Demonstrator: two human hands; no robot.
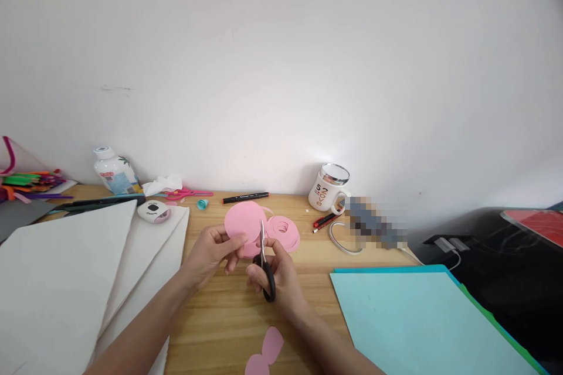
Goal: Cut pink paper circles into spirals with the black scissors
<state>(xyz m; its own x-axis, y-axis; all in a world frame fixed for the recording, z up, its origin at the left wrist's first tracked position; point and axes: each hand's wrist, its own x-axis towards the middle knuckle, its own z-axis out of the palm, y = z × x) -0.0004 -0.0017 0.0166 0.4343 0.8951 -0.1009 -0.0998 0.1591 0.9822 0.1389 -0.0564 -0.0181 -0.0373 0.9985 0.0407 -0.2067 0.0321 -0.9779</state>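
My left hand (216, 251) pinches a round pink paper disc (244, 221) by its lower edge, thumb on top. My right hand (276, 274) grips black-handled scissors (268, 282), their blades pointing up at the disc's right side. Whether the blades touch the paper is hard to tell. Behind my hands, a coiled pink paper strip (288, 235) lies on the wooden table (211, 328). Nearer to me are pink petal-shaped pieces (273, 344), partly cut off by the frame's bottom edge.
A black marker (245, 197), pink scissors (189, 193) and a white mug (325, 190) stand or lie near the wall. White sheets (65, 281) cover the left side, with a white-pink device (153, 211) on them. Light-blue sheets (413, 316) lie at right, beyond a cable (345, 246).
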